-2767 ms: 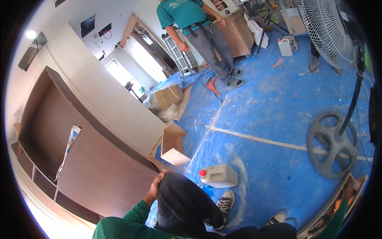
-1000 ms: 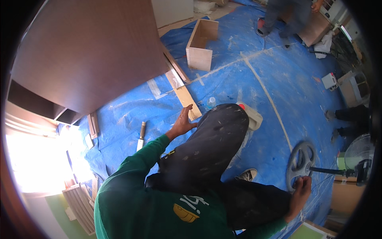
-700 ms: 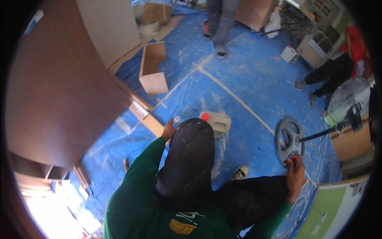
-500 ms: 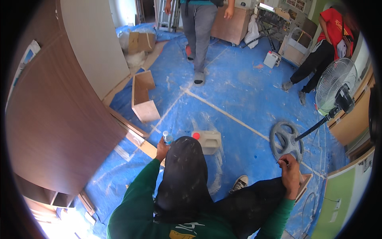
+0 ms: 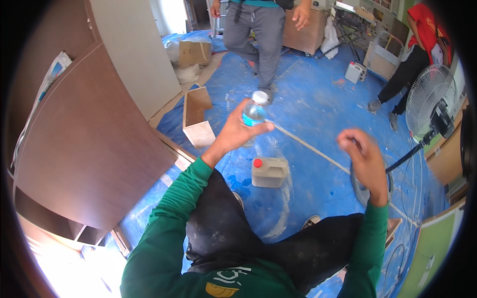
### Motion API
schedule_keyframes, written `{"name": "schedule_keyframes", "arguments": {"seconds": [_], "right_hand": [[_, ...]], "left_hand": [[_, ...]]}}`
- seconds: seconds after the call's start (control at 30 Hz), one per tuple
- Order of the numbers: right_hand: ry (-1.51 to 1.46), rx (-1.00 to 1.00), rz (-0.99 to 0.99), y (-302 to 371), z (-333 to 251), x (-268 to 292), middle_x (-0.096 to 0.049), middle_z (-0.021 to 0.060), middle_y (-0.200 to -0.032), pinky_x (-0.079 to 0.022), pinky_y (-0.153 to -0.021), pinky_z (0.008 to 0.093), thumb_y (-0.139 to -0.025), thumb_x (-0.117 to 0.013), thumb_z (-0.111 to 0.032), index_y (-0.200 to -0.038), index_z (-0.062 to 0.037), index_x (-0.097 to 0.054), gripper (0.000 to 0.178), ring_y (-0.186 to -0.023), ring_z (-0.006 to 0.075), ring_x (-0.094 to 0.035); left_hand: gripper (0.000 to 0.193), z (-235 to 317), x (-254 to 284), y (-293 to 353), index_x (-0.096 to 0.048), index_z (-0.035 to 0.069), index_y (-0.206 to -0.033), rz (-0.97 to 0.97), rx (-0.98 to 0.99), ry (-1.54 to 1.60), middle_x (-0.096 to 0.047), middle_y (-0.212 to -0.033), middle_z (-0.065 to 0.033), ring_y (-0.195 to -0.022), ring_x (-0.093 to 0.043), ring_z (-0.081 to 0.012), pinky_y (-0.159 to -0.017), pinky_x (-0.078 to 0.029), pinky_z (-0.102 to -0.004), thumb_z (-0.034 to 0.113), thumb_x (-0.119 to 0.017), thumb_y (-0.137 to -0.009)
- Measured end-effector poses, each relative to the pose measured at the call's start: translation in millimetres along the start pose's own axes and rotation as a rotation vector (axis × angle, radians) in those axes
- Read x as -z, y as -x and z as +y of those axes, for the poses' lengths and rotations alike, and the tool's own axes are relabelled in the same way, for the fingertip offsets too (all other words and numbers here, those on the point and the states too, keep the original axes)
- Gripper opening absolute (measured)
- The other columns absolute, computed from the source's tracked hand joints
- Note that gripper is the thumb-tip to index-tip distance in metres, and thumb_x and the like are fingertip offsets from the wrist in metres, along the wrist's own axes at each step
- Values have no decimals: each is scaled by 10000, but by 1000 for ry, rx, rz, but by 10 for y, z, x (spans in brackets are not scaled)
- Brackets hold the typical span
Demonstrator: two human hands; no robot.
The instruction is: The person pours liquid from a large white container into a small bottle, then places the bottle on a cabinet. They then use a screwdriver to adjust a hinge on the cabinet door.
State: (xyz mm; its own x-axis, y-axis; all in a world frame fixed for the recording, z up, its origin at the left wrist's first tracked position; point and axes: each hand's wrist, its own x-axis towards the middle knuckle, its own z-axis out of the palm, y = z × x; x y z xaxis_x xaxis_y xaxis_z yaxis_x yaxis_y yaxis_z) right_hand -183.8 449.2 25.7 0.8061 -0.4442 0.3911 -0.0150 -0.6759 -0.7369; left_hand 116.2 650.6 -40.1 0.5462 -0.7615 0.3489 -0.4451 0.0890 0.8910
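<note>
Blue sheet (image 5: 323,119) covers the floor, pale line running across it. Big brown wood cabinet (image 5: 94,144) takes up the left side, its broad panel bowed by the lens. Co-worker in grey trousers (image 5: 263,35) top centre, beyond the left hand; second co-worker in a red top (image 5: 422,25) upper right, partly cropped. Pedestal fan (image 5: 430,102) at right, round base partly behind the right forearm. Wooden box (image 5: 199,134), open-sided, on the sheet between cabinet and centre. Pale jug (image 5: 269,174) with red cap sits on the sheet just ahead of the wearer's knees. Left hand (image 5: 233,129): raised over the sheet, fingers and thumb wrapped round the bottle. Right hand (image 5: 366,161): raised, empty-or-not can't tell; fingers curled, thumb near them, tips motion-blurred; well apart from the left. Clear bottle (image 5: 252,117), blue band, is in the left grip, off the floor, top end up. White cap (image 5: 260,97) is on it.
</note>
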Motion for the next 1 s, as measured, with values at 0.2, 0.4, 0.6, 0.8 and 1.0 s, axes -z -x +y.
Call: {"name": "schedule_keyframes", "arguments": {"seconds": [0.2,0.4,0.6,0.8,1.0], "right_hand": [[-341,155,-61,-493,19,-224,-689,45,-1029,-529,-911,320,-1082,-629,-127,-1121,-15,-650,121,-979,139,-646],[-412,95,-91,-359,95,-373,-646,36,-986,-529,-885,332,-1100,-603,-116,-1125,-24,-610,95,-923,134,-605],[-391,211,-67,-355,122,-457,-683,77,-954,-532,-851,350,-1082,-640,-129,-1103,1,-621,133,-900,158,-628],[-345,208,-48,-297,47,-473,-700,120,-933,-529,-815,362,-1069,-646,-117,-1086,8,-639,126,-866,201,-657],[-296,227,-46,-294,36,-482,-703,136,-936,-530,-800,371,-1051,-660,-84,-1078,0,-625,95,-862,237,-679]], "left_hand": [[585,137,-681,224,-611,83,-1330,-291,-94,99,-697,-1157,-25,-1106,-651,-142,-991,-525,-349,192,-938,-857],[553,35,-864,203,-604,83,-1306,-335,-85,94,-709,-1113,-20,-1067,-670,-121,-964,-537,-337,106,-894,-836],[566,-112,-961,124,-607,77,-1330,-281,-120,103,-689,-1173,-35,-1115,-651,-130,-986,-529,-343,88,-867,-827],[536,-112,-1037,109,-621,70,-1311,-218,-227,95,-686,-1217,-63,-1145,-662,-160,-996,-533,-353,75,-856,-829],[533,-173,-1019,100,-620,71,-1307,-232,-235,103,-695,-1235,-74,-1152,-676,-174,-995,-541,-362,64,-860,-831]]}}
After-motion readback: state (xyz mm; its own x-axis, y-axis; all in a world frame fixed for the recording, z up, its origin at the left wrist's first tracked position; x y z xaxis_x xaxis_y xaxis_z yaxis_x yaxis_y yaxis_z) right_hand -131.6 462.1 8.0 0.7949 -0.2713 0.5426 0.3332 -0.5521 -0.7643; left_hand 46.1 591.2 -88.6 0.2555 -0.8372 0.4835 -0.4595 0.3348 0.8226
